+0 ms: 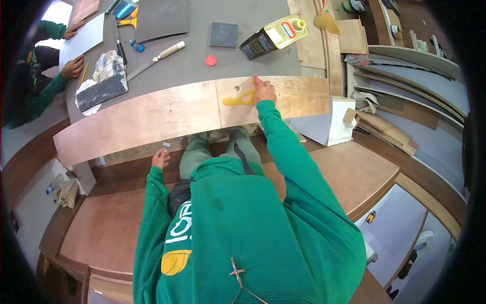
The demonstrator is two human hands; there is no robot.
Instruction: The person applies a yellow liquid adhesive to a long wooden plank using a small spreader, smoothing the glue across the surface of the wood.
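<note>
A long, thin wooden board (192,105) lies along the table's near edge. Yellow glue (238,99) is pooled in a looped streak on its right half. My right hand (265,92) is over the board at the glue's right end, its fingers close together and pointing away from me; whatever they may hold is hidden. By the board's near edge, my left hand (161,158) hangs low with loosely curled fingers apart, holding nothing visible. A yellow and black jug (273,36) stands uncapped beyond the board. A round red cap (210,61) lies on the table.
Across the grey table (202,55) lie a putty knife (157,60), a dark square block (224,35) and a whitened dark block (103,91). At the far left, a co-worker's hands (74,66) rest by a white panel (83,43). A broom (326,21) stands far right.
</note>
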